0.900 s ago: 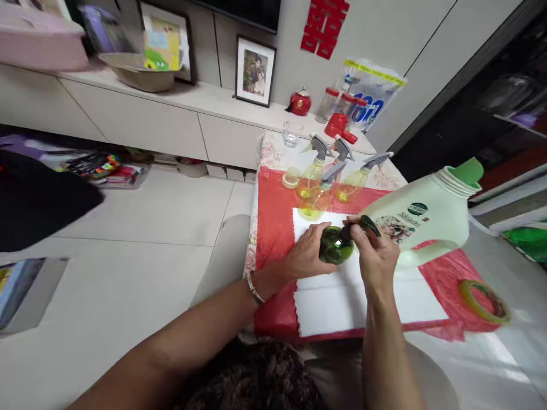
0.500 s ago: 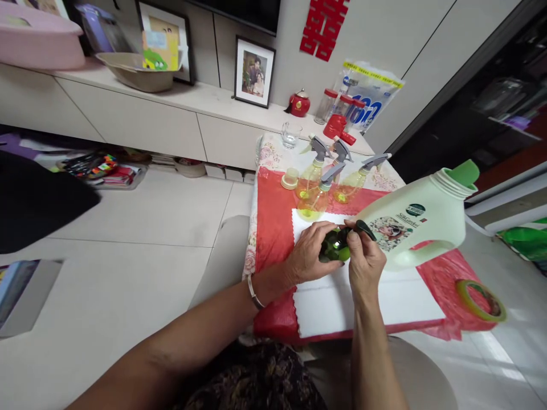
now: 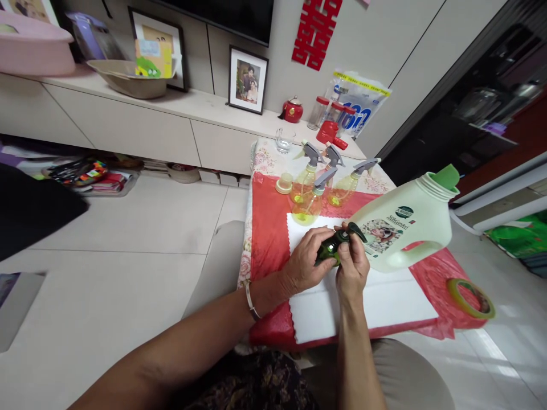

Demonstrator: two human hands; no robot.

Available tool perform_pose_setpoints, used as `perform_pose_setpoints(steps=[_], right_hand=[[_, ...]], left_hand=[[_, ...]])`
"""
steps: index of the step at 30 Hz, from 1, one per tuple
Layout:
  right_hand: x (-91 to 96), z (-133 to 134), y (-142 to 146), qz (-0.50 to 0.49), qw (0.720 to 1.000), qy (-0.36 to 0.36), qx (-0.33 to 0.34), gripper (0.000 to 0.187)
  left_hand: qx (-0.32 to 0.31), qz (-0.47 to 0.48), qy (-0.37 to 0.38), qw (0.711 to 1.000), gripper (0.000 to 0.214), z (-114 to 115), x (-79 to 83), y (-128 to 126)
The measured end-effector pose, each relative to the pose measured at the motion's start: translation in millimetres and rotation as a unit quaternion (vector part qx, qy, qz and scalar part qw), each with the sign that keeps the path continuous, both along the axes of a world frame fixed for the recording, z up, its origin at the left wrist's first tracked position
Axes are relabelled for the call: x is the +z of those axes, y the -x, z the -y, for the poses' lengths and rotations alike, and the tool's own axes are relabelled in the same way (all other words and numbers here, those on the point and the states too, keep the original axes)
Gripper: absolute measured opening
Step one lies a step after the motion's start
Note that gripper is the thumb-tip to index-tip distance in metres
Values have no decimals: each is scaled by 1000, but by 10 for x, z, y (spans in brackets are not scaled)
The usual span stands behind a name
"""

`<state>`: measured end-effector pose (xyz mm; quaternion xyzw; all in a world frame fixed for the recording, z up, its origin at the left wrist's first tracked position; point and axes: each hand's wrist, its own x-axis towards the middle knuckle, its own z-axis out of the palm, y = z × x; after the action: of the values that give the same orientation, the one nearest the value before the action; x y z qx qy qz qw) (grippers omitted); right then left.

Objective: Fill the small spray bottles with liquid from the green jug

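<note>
A small dark green pump bottle (image 3: 328,249) lies tilted between my two hands above a white cloth (image 3: 316,313). My left hand (image 3: 305,259) is closed around its body. My right hand (image 3: 352,262) grips the black pump top (image 3: 355,230) at the neck, thumb and fingers pressed on it. Just beyond, several clear yellow spray bottles with grey triggers stand together, the nearest spray bottle (image 3: 308,208) close to my left fingers. To the right leans a large pale green jug (image 3: 410,222) with its mouth uncapped and a green spout showing.
A pale cap (image 3: 284,183) and a glass cup (image 3: 283,141) stand at the table's far left. A roll of tape (image 3: 470,297) lies on the red covering (image 3: 269,239) at right. Behind is a cabinet ledge with red-lidded jars (image 3: 318,114) and a picture frame (image 3: 248,80).
The view has shifted slightly. Both hands still hold the pump bottle, and the right fingers have changed position a little around the pump top.
</note>
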<state>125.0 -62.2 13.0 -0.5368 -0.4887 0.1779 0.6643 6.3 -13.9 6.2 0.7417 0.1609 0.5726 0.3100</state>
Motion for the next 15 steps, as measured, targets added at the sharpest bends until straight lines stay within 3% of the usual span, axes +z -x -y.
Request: perform_pose_setpoints(steps=[15], right_hand=[[-13, 12, 45, -61, 998, 3, -34, 52]], left_hand=[[-7, -42, -21, 999, 57, 85, 31, 15]])
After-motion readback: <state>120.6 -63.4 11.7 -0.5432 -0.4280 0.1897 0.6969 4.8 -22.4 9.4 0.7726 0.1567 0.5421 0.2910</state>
